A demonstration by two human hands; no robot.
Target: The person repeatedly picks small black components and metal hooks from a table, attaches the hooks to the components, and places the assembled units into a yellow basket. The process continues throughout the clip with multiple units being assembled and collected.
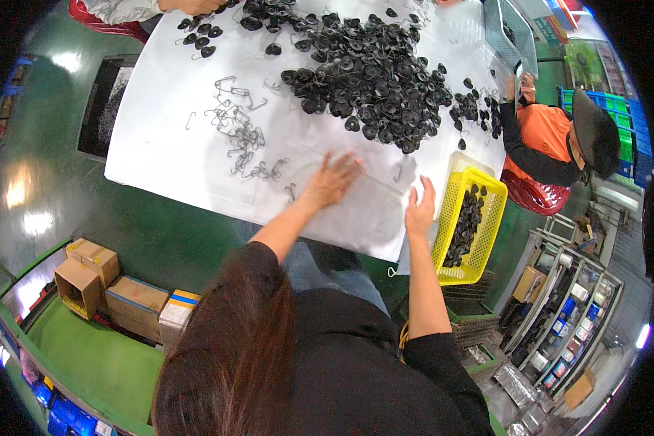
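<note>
Left hand point(332, 179) lies flat with fingers spread on the white table sheet point(160, 131), grasping nothing, just below the big heap of black rubber parts point(370, 80). Right hand point(419, 211) hovers relaxed and empty below that heap too, beside the yellow basket point(487, 232). Wire hooks point(240, 134) lie left of the heap.

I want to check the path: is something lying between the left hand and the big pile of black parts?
Nothing visible does. The left hand lies flat on the white sheet, and only bare sheet separates it from the black parts. The wire hooks lie off to its left.
</note>
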